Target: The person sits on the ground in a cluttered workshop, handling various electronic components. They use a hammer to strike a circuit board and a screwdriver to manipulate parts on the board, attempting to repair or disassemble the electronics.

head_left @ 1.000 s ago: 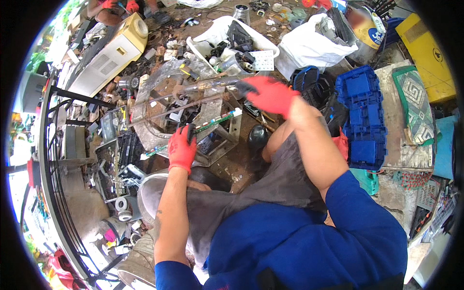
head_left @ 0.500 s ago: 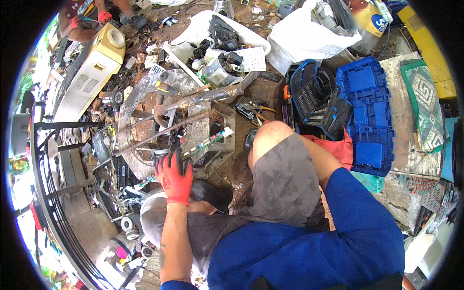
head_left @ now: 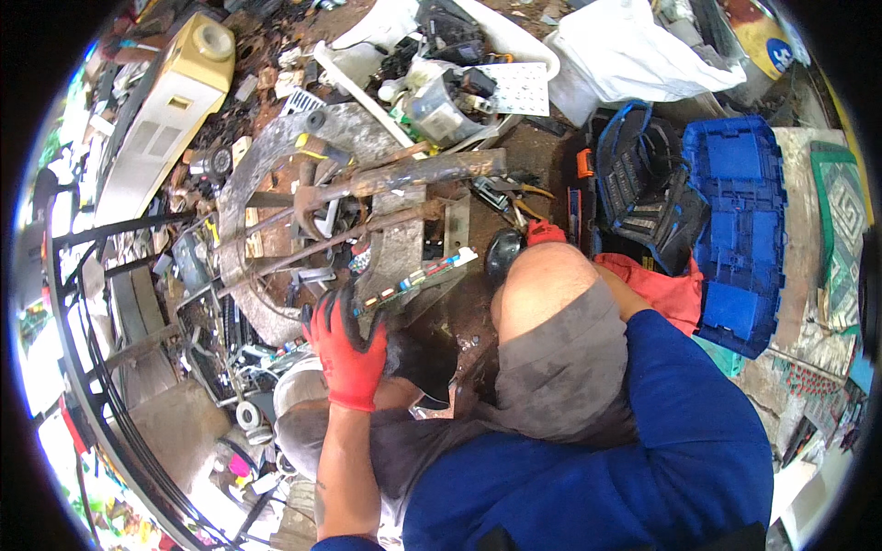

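Observation:
My left hand (head_left: 347,351), in a red glove with black fingertips, is closed on the near end of a long, narrow circuit board (head_left: 413,281). The strip slants up and right over the stone block (head_left: 354,124), small parts along its top. Behind my raised knee, a bit of my right hand (head_left: 544,233) shows in a red glove; its fingers are hidden. Just beyond it lie pliers (head_left: 531,189) with yellow-orange handles. A dark rounded object (head_left: 503,254) sits beside the knee. On the block rest a hammer (head_left: 404,177) and a yellow-handled tool (head_left: 322,149).
A white tub (head_left: 354,83) of electronic scrap stands at the back, a white sack (head_left: 634,55) to its right. A black-and-blue tool bag (head_left: 643,184) and blue case (head_left: 735,230) lie right. A metal rack (head_left: 101,386) edges the left. Another person's arm shows at far left.
The view has shifted somewhat. My right hand, hidden before, now shows partly past the knee near the pliers. My left hand keeps the circuit board.

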Demonstrator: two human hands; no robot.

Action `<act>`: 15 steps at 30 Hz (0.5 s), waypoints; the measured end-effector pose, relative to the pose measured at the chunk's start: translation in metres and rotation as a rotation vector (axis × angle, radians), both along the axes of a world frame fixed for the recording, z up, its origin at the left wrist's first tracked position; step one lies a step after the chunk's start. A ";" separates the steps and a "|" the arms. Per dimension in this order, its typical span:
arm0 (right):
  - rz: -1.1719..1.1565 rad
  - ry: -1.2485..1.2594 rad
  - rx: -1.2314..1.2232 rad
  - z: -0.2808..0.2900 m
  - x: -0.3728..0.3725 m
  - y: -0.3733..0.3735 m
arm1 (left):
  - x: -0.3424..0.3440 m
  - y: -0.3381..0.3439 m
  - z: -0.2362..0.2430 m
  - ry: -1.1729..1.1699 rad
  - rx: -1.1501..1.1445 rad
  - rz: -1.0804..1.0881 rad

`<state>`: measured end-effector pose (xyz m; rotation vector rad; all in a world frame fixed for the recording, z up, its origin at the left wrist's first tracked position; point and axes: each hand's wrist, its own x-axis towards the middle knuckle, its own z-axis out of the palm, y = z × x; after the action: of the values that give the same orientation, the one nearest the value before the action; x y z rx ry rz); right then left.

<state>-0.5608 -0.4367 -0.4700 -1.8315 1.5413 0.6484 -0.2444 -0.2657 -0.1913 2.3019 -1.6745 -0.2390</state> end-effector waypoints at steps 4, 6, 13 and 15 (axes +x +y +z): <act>-0.062 -0.052 -0.021 0.010 -0.010 -0.002 | 0.000 0.002 -0.004 0.011 0.025 0.013; -0.107 -0.150 -0.038 0.028 -0.008 -0.012 | 0.002 0.006 -0.001 0.049 0.024 0.005; -0.308 -0.712 -0.093 0.177 -0.040 -0.047 | 0.009 0.010 -0.006 0.017 0.014 -0.020; -0.286 -0.829 -0.166 0.275 -0.050 -0.043 | 0.007 0.006 0.001 0.041 0.026 0.011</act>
<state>-0.6112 -0.4800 -0.1953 -1.6246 1.2455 -0.3594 -0.2375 -0.2601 -0.1906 2.3084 -1.6474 -0.3056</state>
